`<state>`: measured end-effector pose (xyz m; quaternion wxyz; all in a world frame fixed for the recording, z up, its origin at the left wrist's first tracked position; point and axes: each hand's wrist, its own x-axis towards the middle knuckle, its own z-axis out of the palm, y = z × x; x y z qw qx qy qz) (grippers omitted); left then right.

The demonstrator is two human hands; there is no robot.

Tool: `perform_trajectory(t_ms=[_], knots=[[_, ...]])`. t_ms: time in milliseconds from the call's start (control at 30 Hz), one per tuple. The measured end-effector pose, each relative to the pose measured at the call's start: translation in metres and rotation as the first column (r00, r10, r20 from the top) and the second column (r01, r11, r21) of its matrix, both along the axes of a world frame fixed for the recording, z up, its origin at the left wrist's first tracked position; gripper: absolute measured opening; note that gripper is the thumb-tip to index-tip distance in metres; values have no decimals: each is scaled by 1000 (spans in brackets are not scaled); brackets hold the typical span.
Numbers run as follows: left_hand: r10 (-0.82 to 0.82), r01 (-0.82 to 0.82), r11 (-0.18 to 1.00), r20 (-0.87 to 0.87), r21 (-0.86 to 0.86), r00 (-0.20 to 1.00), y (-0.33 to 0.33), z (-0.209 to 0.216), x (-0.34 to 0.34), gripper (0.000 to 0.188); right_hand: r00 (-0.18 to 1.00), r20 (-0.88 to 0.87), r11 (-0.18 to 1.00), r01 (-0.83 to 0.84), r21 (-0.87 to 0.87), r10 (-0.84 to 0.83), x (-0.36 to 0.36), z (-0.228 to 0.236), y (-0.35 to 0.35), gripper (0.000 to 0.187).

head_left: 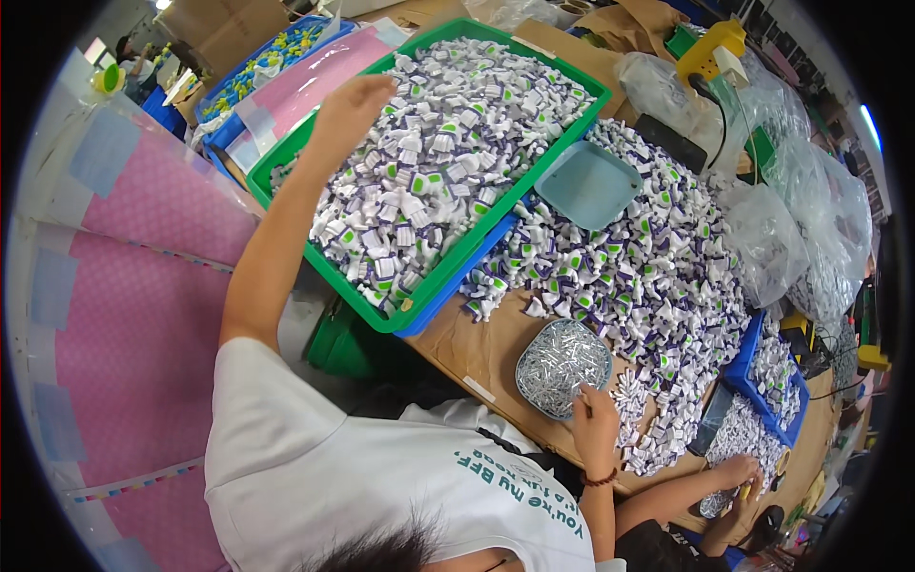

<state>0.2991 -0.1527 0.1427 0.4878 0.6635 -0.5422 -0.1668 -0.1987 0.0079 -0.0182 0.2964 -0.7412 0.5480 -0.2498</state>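
Observation:
My left hand (355,110) reaches over the near-left side of a large green tray (419,305) heaped with small white, purple and green plastic pieces (419,181). Its fingers are curled together; whatever they hold, if anything, is hidden. On the right, my right hand (595,419), with a beaded bracelet at the wrist, hangs at the rim of a round bowl (522,381) full of thin silver metal pins (564,362). Thumb and fingers are pinched together there, and anything between them is too small to make out.
Loose plastic pieces (658,286) pile across the brown-covered table (467,348), with a grey-blue shallow container (589,186) among them. A co-worker's hands (739,474) are busy at lower right, near a blue bin (799,419). Clear plastic bags (810,200) lie at far right.

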Motion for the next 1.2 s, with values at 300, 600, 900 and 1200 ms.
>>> perform_trajectory(t_ms=[300, 600, 900, 1200], knots=[[-650, 663, 743, -139, 95, 748, 132, -26, -203, 15, 954, -300, 983, -51, -174, -4, 16, -22, -14, 11], [-456, 469, 883, 222, -9, 862, 104, -164, -214, 15, 961, -276, 997, -2, -79, -20, 13, -18, -18, 11], [-482, 481, 855, 637, 193, 601, 65, -203, -249, 17, 944, -330, 989, -43, -144, -7, 17, -18, -23, 8], [-460, 512, 796, -228, 323, 858, 76, -151, -247, 33, 996, -49, 997, 73, -5, -73, 14, 4, -19, 10]])
